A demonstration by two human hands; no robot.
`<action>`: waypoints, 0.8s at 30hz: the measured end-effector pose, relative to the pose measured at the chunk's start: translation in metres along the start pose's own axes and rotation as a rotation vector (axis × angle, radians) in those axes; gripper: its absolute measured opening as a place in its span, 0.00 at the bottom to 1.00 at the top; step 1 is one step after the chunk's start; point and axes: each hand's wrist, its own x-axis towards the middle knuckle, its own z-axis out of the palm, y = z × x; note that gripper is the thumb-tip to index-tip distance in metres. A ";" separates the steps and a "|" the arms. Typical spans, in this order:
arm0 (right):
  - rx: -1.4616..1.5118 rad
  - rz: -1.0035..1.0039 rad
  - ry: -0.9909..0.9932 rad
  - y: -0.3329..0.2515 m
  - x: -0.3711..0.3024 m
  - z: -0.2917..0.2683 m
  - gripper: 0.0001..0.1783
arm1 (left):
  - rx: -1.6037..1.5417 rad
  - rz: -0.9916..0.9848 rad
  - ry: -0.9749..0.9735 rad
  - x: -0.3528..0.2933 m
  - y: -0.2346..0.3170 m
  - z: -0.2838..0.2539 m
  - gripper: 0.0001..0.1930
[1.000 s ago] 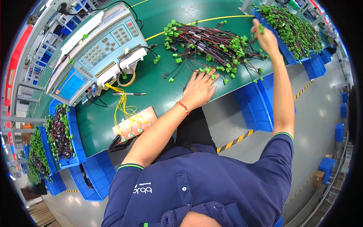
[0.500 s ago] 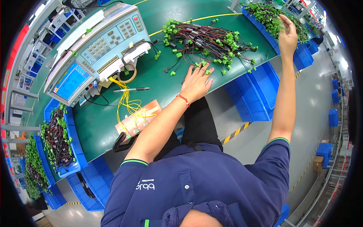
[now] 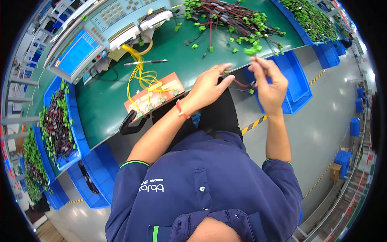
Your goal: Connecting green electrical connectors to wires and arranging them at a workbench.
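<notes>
The right hand [image 3: 272, 86] is up on the person's side of the heap of harnesses [image 3: 225, 19], its grip narrow — thumb and forefinger pinched on a wire harness [image 3: 253, 49]. Green connectors of that harness, blurred, show just past the fingertips, in front of the heap's right half; a red-and-black length and another green connector show by the palm.

The left hand [image 3: 206, 89] is nearer the person than the heap, below its left part, thumb and fingers curled to a narrow gap. A bit of green shows between them, but I cannot tell whether that grip holds it.

The heap lies on the green worktop [image 3: 100, 117]. Left of it stand a bench meter [image 3: 119, 20] and a roll of tape [image 3: 150, 45]; a pen [image 3: 146, 62] and a pink block [image 3: 156, 93] with yellow wires lie left of it and nearer the person. Right of the heap is a blue tray [image 3: 294, 24] — full of green connectors.
</notes>
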 end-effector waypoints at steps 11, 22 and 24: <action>0.278 0.023 -0.612 -0.019 -0.086 0.099 0.07 | -0.670 -0.150 0.548 -0.143 -0.003 -0.010 0.11; 0.890 0.770 -1.224 0.028 -0.134 0.142 0.11 | -0.754 -0.662 0.869 -0.249 -0.056 -0.005 0.18; 1.014 0.935 -1.199 0.028 -0.121 0.143 0.14 | -0.676 -0.720 0.813 -0.264 -0.070 0.006 0.18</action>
